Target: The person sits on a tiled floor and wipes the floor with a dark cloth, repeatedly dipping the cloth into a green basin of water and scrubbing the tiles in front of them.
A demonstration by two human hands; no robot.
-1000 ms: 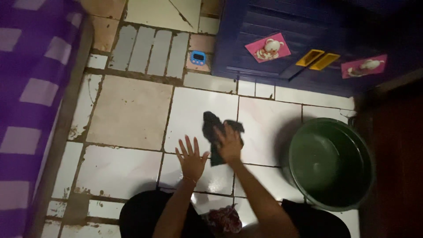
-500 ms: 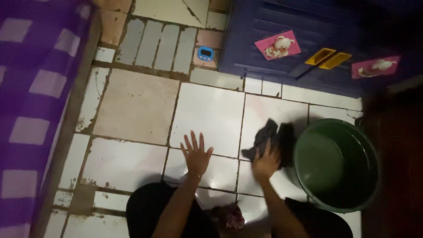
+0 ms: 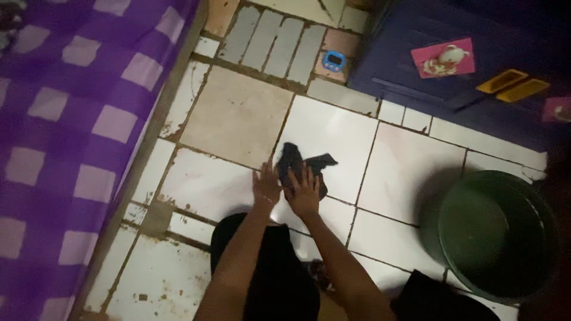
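My right hand point(image 3: 304, 193) lies with its fingers point(image 3: 309, 176) spread flat on a dark cloth point(image 3: 297, 160), pressing it to the white tiled floor point(image 3: 333, 134) without closing around it; my left hand point(image 3: 266, 189) rests open and flat on the tiles just left of it, gripping nothing. The cloth lies mid-floor, with a purple checked bed point(image 3: 71, 119) to the left, a green basin point(image 3: 496, 235) well apart at near right, and a small blue timer point(image 3: 333, 59) far beyond.
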